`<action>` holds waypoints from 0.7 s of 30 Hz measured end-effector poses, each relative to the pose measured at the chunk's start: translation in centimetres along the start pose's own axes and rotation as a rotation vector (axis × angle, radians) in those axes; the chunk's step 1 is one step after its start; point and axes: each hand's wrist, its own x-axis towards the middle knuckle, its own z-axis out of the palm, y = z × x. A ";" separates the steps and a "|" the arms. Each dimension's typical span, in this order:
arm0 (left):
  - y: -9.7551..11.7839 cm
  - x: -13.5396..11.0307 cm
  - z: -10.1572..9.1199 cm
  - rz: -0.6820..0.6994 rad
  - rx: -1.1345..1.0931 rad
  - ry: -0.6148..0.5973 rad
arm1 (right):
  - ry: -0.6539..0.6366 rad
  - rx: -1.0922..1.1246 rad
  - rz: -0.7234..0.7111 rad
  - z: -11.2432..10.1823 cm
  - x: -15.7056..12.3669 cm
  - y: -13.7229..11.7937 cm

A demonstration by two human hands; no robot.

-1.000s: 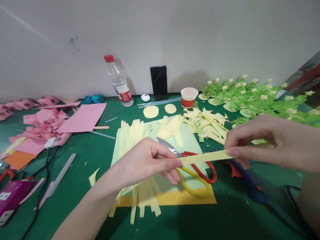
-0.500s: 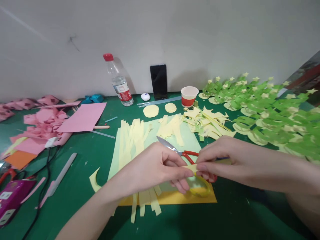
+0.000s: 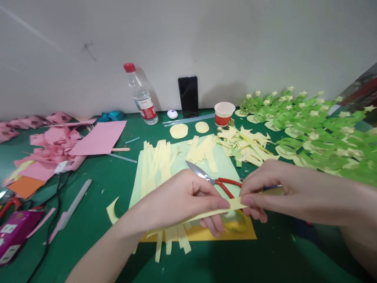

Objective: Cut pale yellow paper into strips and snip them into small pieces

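Green table (image 3: 224,264) bears two discs (image 3: 178,131); left hand (image 3: 197,194), right hand (image 3: 272,186) pinch one strip (image 3: 235,203).

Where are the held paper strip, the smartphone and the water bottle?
Held paper strip (image 3: 236,203): head view, flat pale-yellow face.
Smartphone (image 3: 188,96): head view, middle of dark screen.
Water bottle (image 3: 141,94): head view, clear plastic wall.

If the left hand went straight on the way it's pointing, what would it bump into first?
Probably the right hand: it's just ahead, pinching the same yellow paper strip. The scissors seem to lie lower, though depth is hard to judge here.
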 end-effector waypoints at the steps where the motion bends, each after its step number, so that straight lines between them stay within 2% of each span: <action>1: 0.0 0.0 0.0 -0.003 -0.007 -0.008 | -0.056 0.049 0.017 -0.1 0.1 0.0; 3: -0.1 -0.1 0.1 -0.009 -0.016 -0.008 | -0.116 0.121 0.036 -0.3 0.2 0.0; 10: -0.7 -0.2 -0.1 0.057 0.101 0.084 | -0.169 0.198 0.032 -1.0 0.2 -0.3; 21: -0.8 0.0 -0.2 0.086 0.132 0.107 | -0.101 0.137 0.016 -0.7 0.1 -0.3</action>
